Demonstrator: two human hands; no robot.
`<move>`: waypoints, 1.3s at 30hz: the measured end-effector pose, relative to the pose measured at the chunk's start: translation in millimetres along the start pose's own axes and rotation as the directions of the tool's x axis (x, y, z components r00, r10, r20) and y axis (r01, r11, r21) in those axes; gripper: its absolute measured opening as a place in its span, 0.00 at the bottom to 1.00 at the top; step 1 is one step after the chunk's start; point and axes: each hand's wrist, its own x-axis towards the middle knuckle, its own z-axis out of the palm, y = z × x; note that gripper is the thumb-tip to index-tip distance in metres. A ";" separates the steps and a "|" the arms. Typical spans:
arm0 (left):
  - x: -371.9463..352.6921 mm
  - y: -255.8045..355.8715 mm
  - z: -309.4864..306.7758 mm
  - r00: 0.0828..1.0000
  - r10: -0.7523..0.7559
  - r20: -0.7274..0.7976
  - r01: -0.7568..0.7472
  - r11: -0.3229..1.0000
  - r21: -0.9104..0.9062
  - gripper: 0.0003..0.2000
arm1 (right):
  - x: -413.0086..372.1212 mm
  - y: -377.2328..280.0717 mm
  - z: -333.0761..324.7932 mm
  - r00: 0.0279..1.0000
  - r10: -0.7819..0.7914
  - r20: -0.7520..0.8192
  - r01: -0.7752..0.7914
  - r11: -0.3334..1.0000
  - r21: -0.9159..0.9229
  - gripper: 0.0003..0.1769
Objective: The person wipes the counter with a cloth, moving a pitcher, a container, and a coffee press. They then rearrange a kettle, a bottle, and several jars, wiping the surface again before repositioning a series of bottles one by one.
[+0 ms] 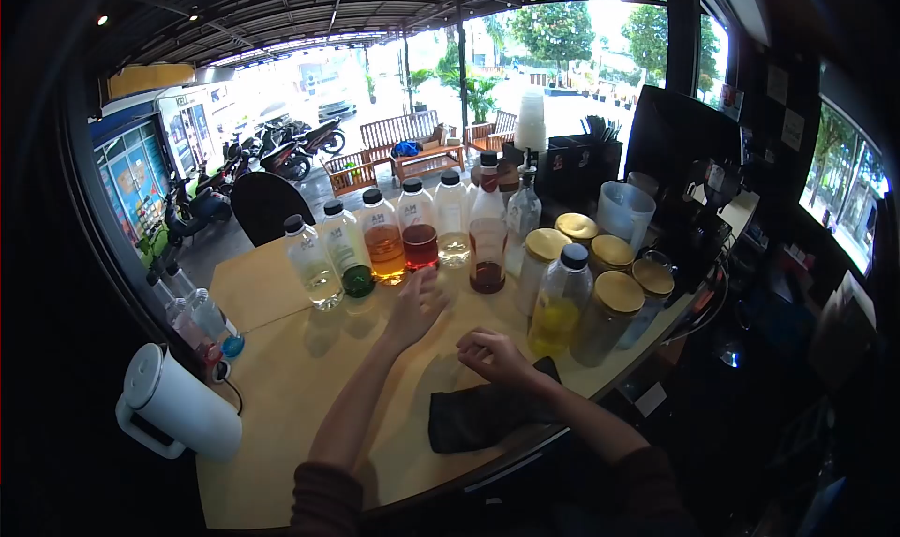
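My left hand hovers over the table just in front of a bottle of red liquid, fingers loosely apart and nothing in them. Closer to me, my right hand is loosely curled above a dark folded cloth, with no object showing in it. Black-capped clear bottles stand in a row: one with pale liquid, one with green, one with orange, and another pale one. A taller bottle with dark red liquid stands right of them.
Several jars with gold lids and a bottle of yellow liquid crowd the table's right side. A white kettle is at the left edge, near small bottles. Behind are stacked cups, a pitcher and a dark monitor.
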 end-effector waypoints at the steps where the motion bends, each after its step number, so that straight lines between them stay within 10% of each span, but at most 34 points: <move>1: 24.9 -12.0 22.7 0.998 -0.023 -0.055 0.019 0.998 -0.066 0.36 | -9.6 3.3 -7.8 1.000 -0.006 -0.001 0.006 1.000 -0.004 0.08; 8: 112.0 -27.6 106.9 0.962 -0.164 -0.217 0.186 0.979 0.082 0.60 | -68.0 12.2 -48.6 0.996 0.084 0.036 -0.086 0.995 0.048 0.14; 18: 106.6 -23.2 108.1 0.954 -0.135 -0.269 0.135 0.991 -0.018 0.42 | -77.4 9.6 -58.6 0.989 0.114 0.089 -0.120 0.991 0.064 0.15; 22: 73.5 -11.4 77.0 0.913 0.116 -0.391 -0.157 0.985 -0.072 0.36 | -55.5 7.1 -48.9 0.986 0.169 0.016 -0.169 0.974 0.153 0.24; 28: -21.4 31.1 13.9 0.942 0.015 -0.337 -0.101 0.966 -0.239 0.38 | 9.4 -1.3 -6.9 0.987 -0.055 -0.154 0.030 0.987 -0.155 0.51; 32: -84.0 48.5 -28.3 0.953 -0.092 -0.290 0.054 0.989 -0.135 0.39 | 43.9 -32.9 52.8 0.998 0.049 0.030 -0.053 0.985 0.166 0.59; 39: -160.1 -0.9 -143.4 0.937 -0.184 -0.297 0.105 0.959 -0.263 0.41 | 112.4 -49.8 164.4 0.982 -0.122 0.147 0.087 0.971 0.221 0.52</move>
